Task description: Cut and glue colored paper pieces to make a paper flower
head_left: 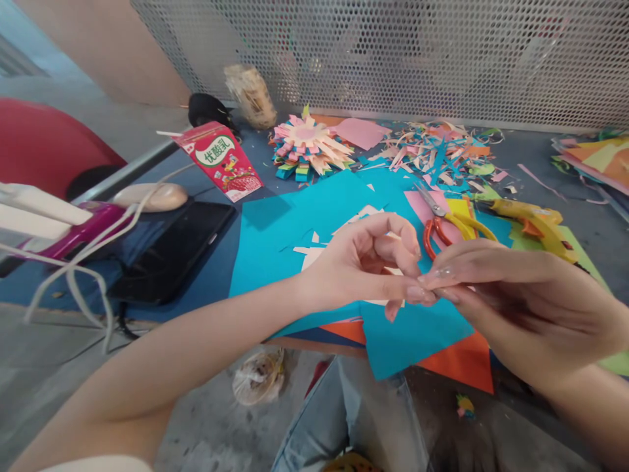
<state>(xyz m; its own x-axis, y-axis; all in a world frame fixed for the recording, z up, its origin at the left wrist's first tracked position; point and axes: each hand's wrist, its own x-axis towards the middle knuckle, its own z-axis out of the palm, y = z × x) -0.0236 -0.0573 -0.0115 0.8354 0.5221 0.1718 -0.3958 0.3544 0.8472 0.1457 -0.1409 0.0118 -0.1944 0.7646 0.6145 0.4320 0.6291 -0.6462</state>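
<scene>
My left hand (366,265) and my right hand (511,298) meet fingertip to fingertip above the blue paper sheets (314,223) near the table's front edge. Both are curled in a pinch on a small pale paper piece (390,272) that shows between the left fingers; most of it is hidden. Orange-handled scissors (442,223) lie just behind the hands on pink and yellow paper. A yellow glue gun (533,223) rests to the right of them.
A layered paper flower (309,147) sits at the back, with a heap of paper scraps (442,154) beside it. A red milk carton (221,160), a mouse (152,195) and a black tablet (171,252) lie at left. Stacked coloured sheets (599,160) sit far right.
</scene>
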